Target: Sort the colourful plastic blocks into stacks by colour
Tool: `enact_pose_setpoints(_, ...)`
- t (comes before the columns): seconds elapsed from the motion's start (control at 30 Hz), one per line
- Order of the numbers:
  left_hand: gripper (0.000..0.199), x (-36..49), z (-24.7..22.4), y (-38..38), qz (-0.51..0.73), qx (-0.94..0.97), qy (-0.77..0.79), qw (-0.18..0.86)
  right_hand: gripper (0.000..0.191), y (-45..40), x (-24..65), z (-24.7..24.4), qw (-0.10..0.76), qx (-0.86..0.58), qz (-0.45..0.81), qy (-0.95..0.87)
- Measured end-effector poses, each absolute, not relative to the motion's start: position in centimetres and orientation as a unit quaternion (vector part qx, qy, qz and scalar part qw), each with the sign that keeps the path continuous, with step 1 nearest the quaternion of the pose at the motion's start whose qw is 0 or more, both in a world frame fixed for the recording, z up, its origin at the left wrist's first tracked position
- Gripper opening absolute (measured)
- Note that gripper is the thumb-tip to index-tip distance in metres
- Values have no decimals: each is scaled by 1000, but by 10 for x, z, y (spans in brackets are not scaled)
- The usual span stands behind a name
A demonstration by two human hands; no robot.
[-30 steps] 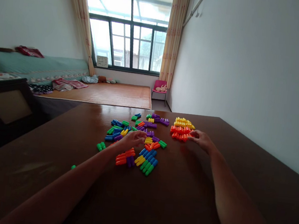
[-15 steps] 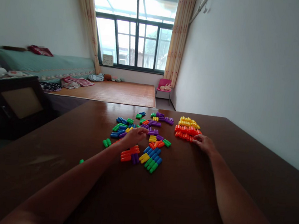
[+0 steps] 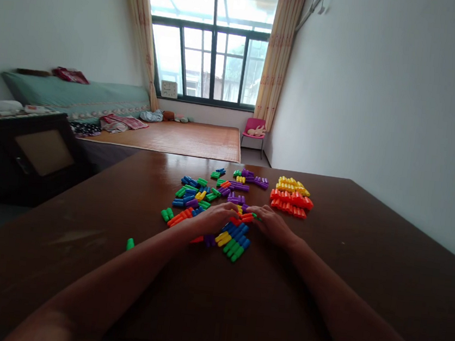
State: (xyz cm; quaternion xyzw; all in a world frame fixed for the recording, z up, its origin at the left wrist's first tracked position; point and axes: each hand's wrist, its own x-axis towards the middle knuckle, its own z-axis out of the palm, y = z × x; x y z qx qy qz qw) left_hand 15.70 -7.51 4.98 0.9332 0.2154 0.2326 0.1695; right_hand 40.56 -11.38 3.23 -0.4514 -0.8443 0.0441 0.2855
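Colourful plastic pieces lie in a loose pile in the middle of the table. My left hand (image 3: pixel 219 217) is over the pile, its fingertips at orange pieces (image 3: pixel 247 217). From the right, my right hand (image 3: pixel 270 222) reaches the same orange pieces, its fingers beside a small green piece. What either hand grips is too small to make out. Just below the hands lies a joined block of blue, yellow and green pieces (image 3: pixel 237 247). Orange rows (image 3: pixel 290 208) and yellow rows (image 3: pixel 292 185) sit grouped at the right.
The brown table (image 3: pixel 277 307) fills the foreground. A lone green piece (image 3: pixel 130 244) lies by my left forearm. Purple pieces (image 3: pixel 259 182) are at the pile's far side. Beyond stand a bed (image 3: pixel 190 138), a pink chair (image 3: pixel 254 125) and a dark cabinet (image 3: pixel 29 142).
My right hand has left the orange rows and moved left to the pile. My left hand has shifted slightly right and nearer, so both hands are now close together. The view has shifted a little.
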Motion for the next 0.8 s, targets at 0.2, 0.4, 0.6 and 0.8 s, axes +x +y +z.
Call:
enact_pose_setpoints(0.2, 25, 149, 48, -64, 240, 918, 279, 147, 23, -120, 395, 36, 253, -442, 25, -860)
enact_pose_setpoints(0.4, 20, 143, 52, -65, 209, 913, 346, 57, 27, -117, 411, 44, 310, -464, 43, -828)
enact_pose_setpoints(0.6, 21, 142, 57, -70, 176, 914, 364, 41, 23, -105, 483, 44, 269, -638, 58, -719)
enact_pose_setpoints(0.8, 21, 143, 59, -70, 178, 911, 368, 61, 28, -105, 515, 43, 197, -670, 100, -708)
